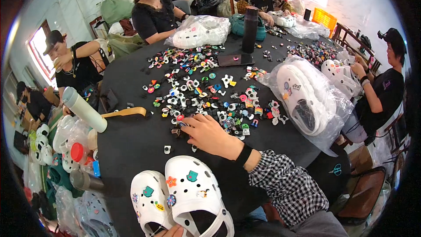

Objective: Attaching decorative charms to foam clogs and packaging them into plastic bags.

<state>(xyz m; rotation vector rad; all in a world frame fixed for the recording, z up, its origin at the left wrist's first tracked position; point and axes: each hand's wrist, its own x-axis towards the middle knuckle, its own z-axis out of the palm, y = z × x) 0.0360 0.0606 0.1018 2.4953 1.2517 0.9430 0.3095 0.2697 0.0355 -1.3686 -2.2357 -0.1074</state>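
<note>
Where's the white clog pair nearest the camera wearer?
Head view, bottom edge, mostly left of centre: the white clogs sit side by side, left hand at the heel end, toes toward the scattered charms.

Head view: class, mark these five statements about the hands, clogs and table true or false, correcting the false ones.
1. The left hand touches the near clogs. True.
2. The near clogs are undecorated. False: both carry colourful charms.
3. The right hand is at the loose charms. True.
4. The right sleeve is plain red. False: it is checked black and white.
5. The phone lies on the table. True.
</note>
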